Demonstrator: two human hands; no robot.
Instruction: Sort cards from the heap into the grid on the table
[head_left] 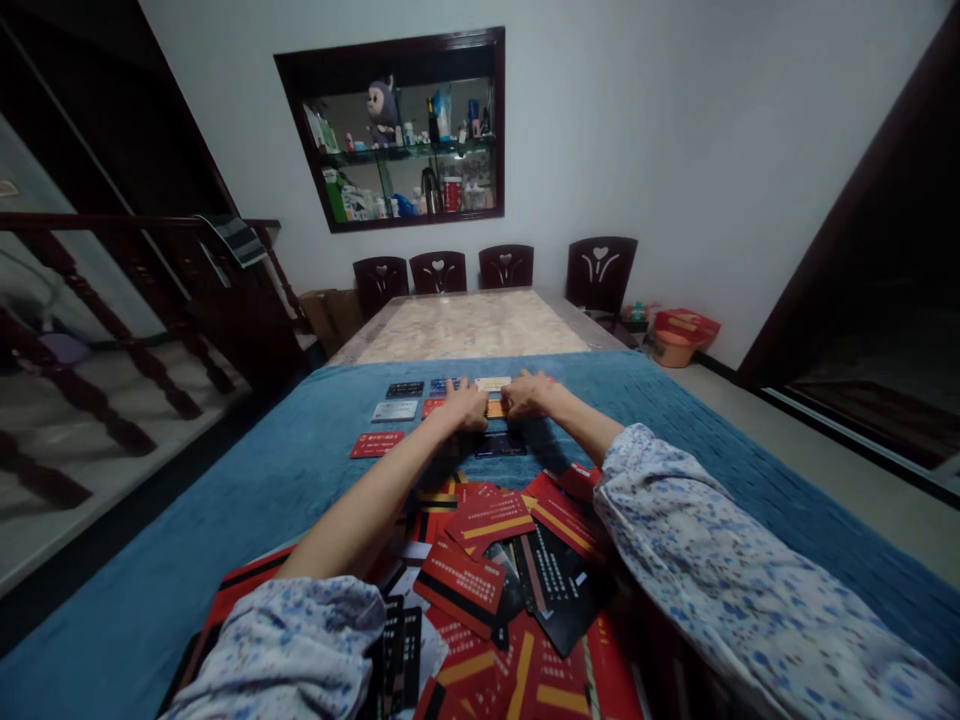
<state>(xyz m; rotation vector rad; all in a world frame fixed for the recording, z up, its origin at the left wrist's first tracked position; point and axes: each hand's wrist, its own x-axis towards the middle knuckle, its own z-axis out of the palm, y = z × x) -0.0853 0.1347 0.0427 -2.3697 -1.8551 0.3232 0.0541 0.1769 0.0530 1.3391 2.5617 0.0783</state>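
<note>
Left hand (466, 404), right hand (527, 394) — at cards (496, 408) | blue cloth (285, 490) | chairs (620, 265) | wall niche (390, 43)

card pile (461, 585): on cloth (697, 460), front | card rows (433, 408): behind card pile | chairs (506, 268): behind table (465, 325)

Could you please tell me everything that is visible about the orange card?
The orange card bears dark marks and looks thin, like plastic. It appears flat on the blue cloth, between a pale card beyond and a dark card nearer. The left hand and right hand flank and partly hide it; contact is unclear.
</note>
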